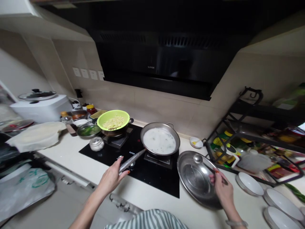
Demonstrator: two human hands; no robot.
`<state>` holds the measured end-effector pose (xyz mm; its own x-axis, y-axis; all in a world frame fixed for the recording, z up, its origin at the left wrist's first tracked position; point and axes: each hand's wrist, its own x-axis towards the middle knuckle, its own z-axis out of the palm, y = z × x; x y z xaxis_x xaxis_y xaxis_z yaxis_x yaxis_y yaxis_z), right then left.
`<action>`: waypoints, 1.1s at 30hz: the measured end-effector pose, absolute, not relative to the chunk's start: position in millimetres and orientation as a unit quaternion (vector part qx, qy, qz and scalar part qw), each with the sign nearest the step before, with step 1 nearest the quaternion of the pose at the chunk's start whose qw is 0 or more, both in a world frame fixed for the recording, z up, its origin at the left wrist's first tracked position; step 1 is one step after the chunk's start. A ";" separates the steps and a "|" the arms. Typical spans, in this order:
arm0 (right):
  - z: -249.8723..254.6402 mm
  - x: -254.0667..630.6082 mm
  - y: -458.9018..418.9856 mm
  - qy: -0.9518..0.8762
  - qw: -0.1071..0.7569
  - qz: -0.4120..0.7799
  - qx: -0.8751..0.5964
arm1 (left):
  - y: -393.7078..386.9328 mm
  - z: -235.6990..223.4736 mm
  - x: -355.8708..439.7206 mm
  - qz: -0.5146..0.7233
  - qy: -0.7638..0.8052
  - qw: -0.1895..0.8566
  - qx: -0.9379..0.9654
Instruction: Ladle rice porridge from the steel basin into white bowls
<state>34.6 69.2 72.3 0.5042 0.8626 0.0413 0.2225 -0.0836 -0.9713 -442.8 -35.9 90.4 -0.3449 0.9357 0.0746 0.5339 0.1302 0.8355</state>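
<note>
My left hand (113, 175) is closed around the long handle of a steel wok (178, 143) on the right burner. A white, milky liquid (158, 140) with a few green flecks fills much of the wok. In my right hand (221, 187) is the handle of a metal ladle (197, 158). The ladle's bowl is over a wide, shiny steel basin (187, 184) on the counter, to the right of the cooktop. Whether the ladle touches the basin, I cannot tell.
A lime-green colander (101, 119) of pale shreds sits on a dark pot on the left burner. Nearby are a lidded glass jar (96, 144) and a dish of greens (88, 129). White bowls (250, 183) and a black rack (228, 117) stand right; the range hood (152, 70) hangs above.
</note>
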 end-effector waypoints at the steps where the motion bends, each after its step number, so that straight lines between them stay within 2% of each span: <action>1: 82.8 33.0 66.7 -0.407 0.561 0.285 -0.662 | -35.1 90.5 -443.0 0.415 0.707 0.245 0.517; 6: 124.7 2.9 69.8 -0.483 0.593 0.299 -0.570 | -33.4 95.5 -443.5 0.434 0.702 0.247 0.508; 10: 122.3 -28.7 92.8 -0.578 0.526 0.341 -0.522 | -33.3 95.5 -445.3 0.410 0.709 0.217 0.531; 15: 103.8 -50.6 124.4 -0.678 0.464 0.310 -0.480 | -31.1 78.4 -454.1 0.362 0.717 0.102 0.586; 19: 95.5 -55.4 140.6 -0.668 0.448 0.339 -0.489 | -31.3 70.6 -457.0 0.353 0.719 0.060 0.596; 22: 93.6 -56.3 149.8 -0.584 0.486 0.400 -0.513 | -33.0 70.7 -453.1 0.395 0.723 0.058 0.564; 25: 95.0 -55.6 157.3 -0.464 0.554 0.464 -0.512 | -33.4 66.2 -449.4 0.515 0.715 0.072 0.468; 29: 98.8 -53.8 161.3 -0.373 0.600 0.510 -0.492 | -31.2 44.5 -451.3 0.694 0.686 0.125 0.182; 31: 100.2 -53.6 160.4 -0.357 0.607 0.517 -0.487 | -29.8 27.8 -453.6 0.709 0.680 0.170 0.075; 33: 101.3 -53.9 158.6 -0.349 0.610 0.522 -0.484 | -28.2 8.0 -455.2 0.706 0.680 0.193 0.044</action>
